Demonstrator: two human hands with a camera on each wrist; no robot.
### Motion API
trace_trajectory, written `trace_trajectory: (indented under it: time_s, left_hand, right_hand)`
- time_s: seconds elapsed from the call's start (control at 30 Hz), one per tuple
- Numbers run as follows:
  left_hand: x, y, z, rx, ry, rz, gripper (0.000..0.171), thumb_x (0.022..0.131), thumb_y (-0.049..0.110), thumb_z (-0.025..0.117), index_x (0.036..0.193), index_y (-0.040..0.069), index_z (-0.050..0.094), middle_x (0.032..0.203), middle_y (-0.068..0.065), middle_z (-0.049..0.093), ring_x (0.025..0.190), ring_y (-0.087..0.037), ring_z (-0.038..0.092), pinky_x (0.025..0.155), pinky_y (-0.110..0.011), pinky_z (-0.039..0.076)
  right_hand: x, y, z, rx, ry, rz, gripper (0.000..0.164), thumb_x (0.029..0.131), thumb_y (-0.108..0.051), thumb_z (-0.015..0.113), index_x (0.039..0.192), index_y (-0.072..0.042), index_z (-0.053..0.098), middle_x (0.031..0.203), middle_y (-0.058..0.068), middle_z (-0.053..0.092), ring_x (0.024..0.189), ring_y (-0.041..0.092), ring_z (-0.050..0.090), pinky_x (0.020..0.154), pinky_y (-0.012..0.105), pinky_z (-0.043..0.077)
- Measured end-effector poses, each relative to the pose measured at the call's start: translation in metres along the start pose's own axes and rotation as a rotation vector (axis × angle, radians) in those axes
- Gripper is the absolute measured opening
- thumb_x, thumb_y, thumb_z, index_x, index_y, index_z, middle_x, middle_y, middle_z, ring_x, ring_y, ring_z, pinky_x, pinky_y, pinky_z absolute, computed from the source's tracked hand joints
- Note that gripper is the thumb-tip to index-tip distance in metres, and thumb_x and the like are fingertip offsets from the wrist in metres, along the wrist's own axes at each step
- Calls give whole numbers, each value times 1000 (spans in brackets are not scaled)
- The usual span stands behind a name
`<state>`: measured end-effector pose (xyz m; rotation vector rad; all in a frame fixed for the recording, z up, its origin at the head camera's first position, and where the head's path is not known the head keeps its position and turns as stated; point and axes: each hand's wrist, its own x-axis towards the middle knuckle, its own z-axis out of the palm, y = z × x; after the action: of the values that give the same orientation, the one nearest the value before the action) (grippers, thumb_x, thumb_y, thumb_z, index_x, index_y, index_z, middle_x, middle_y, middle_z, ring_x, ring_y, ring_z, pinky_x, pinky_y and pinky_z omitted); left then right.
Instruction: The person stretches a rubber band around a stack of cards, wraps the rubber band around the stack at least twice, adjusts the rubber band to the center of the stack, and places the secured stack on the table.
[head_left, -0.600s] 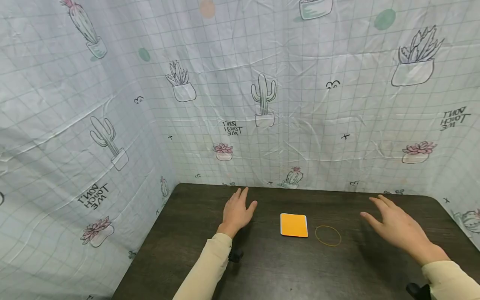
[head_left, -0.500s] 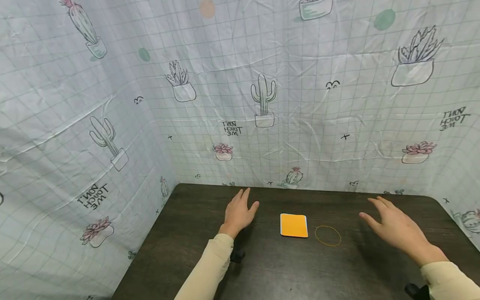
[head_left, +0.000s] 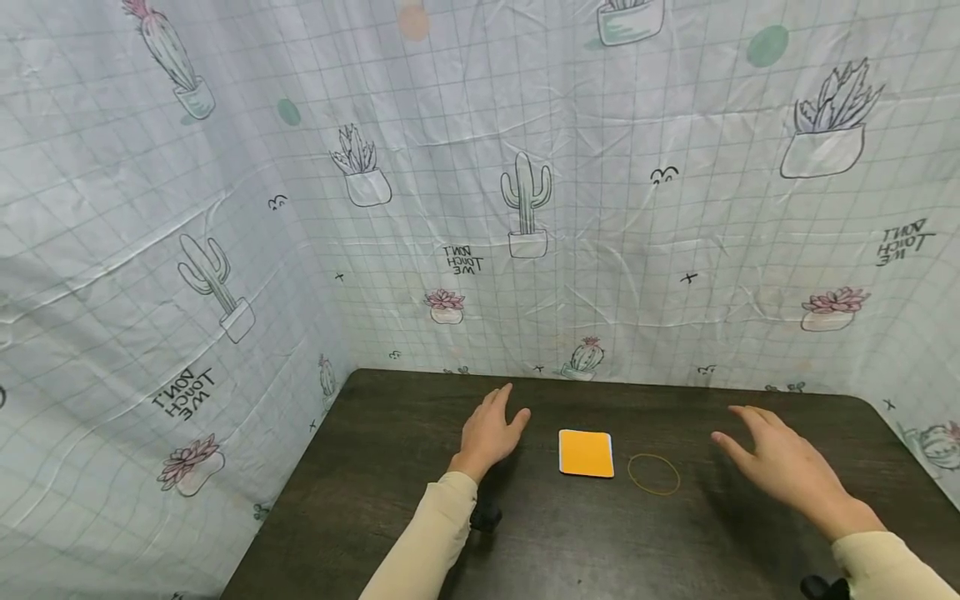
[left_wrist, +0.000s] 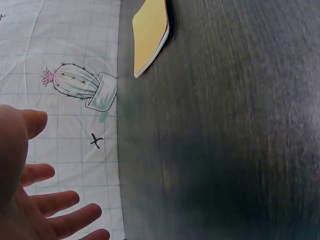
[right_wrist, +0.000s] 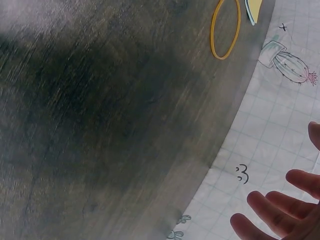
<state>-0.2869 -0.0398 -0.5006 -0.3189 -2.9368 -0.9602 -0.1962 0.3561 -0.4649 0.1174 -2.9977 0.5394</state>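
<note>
Dark tabletop [head_left: 570, 554] is probably steadying the flat orange card [head_left: 586, 453] and rubber band [right_wrist: 220, 58] at lower centre-right; left hand [head_left: 487, 435] and right hand [head_left: 787, 463] are hovering either side, fingers extended, empty.

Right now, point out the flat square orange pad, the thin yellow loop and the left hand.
Orange pad [head_left: 586, 453]: head view, middle of upper face.
Yellow loop [right_wrist: 221, 58]: right wrist view, its lower curve.
Left hand [head_left: 489, 432]: head view, back of hand.

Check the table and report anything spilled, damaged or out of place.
No spill or damage stands out: the orange square lies flat on the table, the band beside it, apart. Only the lettering on the cloth behind seems odd, appearing mirrored.
</note>
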Motion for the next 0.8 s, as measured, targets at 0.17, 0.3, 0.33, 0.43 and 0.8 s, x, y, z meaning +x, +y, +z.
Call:
trace_trajectory:
  time_s: [0.17, 0.3, 0.33, 0.43, 0.8]
  left_hand:
    - [1, 2, 6, -13, 0, -23, 63, 102, 46, 55, 155, 15, 41, 154, -15, 42, 134, -37, 48, 104, -59, 42]
    - [1, 3, 8, -47, 0, -34, 62, 102, 45, 56, 154, 14, 42, 153, -14, 44, 133, -37, 49, 104, -59, 42]
    - [1, 3, 9, -56, 0, -34, 62, 102, 44, 56, 154, 14, 42, 152, -14, 45, 133, -37, 49, 103, -59, 42]
    - [1, 2, 12, -82, -9, -42, 62, 102, 44, 56, 154, 14, 42, 152, -14, 45, 133, -37, 49, 104, -59, 42]
    - [2, 6, 21, -187, -37, -74, 61, 101, 42, 59, 151, 9, 45, 148, -17, 49, 132, -39, 49, 102, -60, 42]
  right_hand:
    - [0, -1, 4, 14, -1, -1, 83, 101, -59, 49, 142, 13, 41, 140, 41, 38, 120, 62, 42, 86, 73, 39]
    - [1, -4, 7, 27, -1, -1, 83, 100, -59, 49, 142, 13, 42, 139, 41, 40, 121, 61, 42, 86, 73, 40]
    - [1, -5, 8, 29, 2, -2, 83, 100, -58, 50, 142, 13, 42, 138, 41, 41, 120, 61, 43, 86, 73, 40]
    - [1, -7, 11, 37, 5, -6, 81, 101, -57, 50, 141, 12, 43, 138, 41, 42, 120, 61, 43, 87, 73, 40]
    - [3, -9, 21, 89, -20, 9, 78, 102, -54, 51, 140, 13, 43, 124, 38, 54, 98, 47, 61, 69, 58, 50]
